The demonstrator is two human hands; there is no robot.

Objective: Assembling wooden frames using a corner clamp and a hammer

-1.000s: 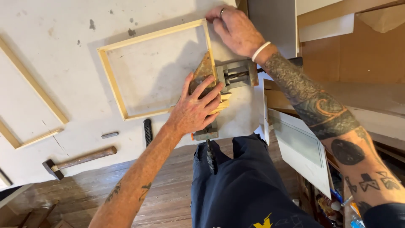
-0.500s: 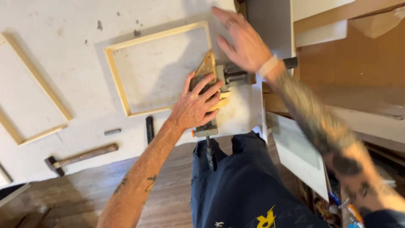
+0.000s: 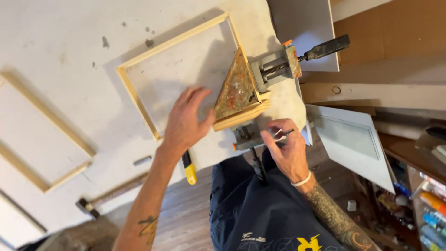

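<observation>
Right hand (image 3: 290,151) dropped to one corner clamp (image 3: 260,93).

At frame centre, the left hand (image 3: 186,123) is pressing the pale wooden frame (image 3: 139,100) flat on the white worktop (image 3: 60,56), while the right hand (image 3: 288,151) is pinching the grey metal corner clamp's (image 3: 274,67) lower handle.

The left hand (image 3: 186,123) hides part of the wooden frame (image 3: 134,93) and the yellow-handled tool (image 3: 189,171). The hammer (image 3: 107,195) has its head blurred. The right hand (image 3: 288,151) covers the clamp (image 3: 260,135) at its near screw.
</observation>
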